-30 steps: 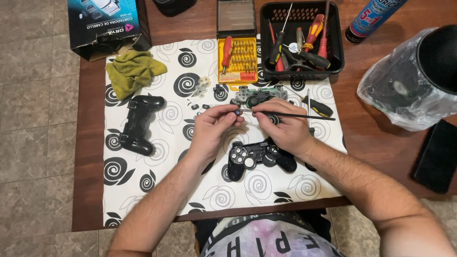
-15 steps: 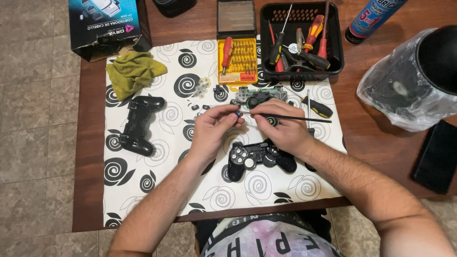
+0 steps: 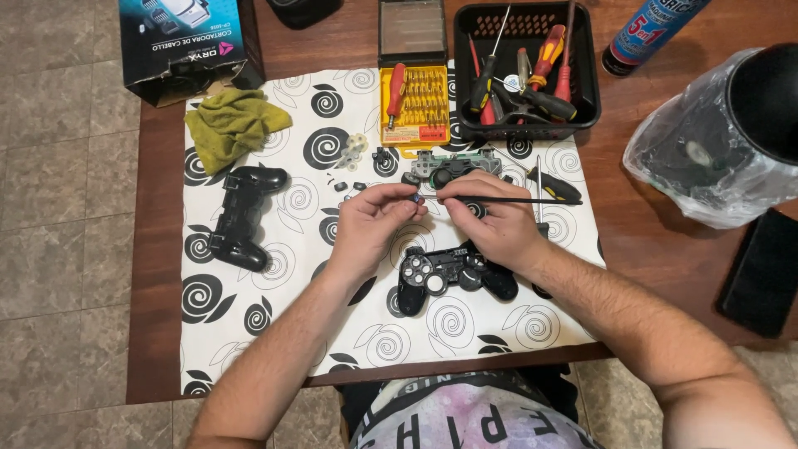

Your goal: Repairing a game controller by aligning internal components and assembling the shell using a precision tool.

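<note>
My left hand (image 3: 370, 223) pinches a tiny dark part (image 3: 415, 199) between thumb and fingertips above the patterned mat (image 3: 274, 324). My right hand (image 3: 490, 220) grips a thin black tool (image 3: 519, 199) that lies level, its tip touching the small part. Just below both hands rests a black controller front shell (image 3: 453, 274), face up. Behind the hands lies a green circuit board with thumbsticks (image 3: 453, 168). Further left on the mat sits the black controller back shell (image 3: 241, 216).
A yellow bit set (image 3: 416, 96), a black basket of screwdrivers (image 3: 586, 83), a green cloth (image 3: 233, 125), small loose parts (image 3: 353, 154) and a screwdriver (image 3: 553, 185) lie around. A cardboard box (image 3: 187, 46), spray can (image 3: 652, 29), bagged dark object (image 3: 719, 141) and black phone (image 3: 761, 274) stand on the wooden table (image 3: 158, 274).
Both hands stay close together over the mat with little shift; the left fingers have adjusted their pinch on the small part against the tool's tip.
</note>
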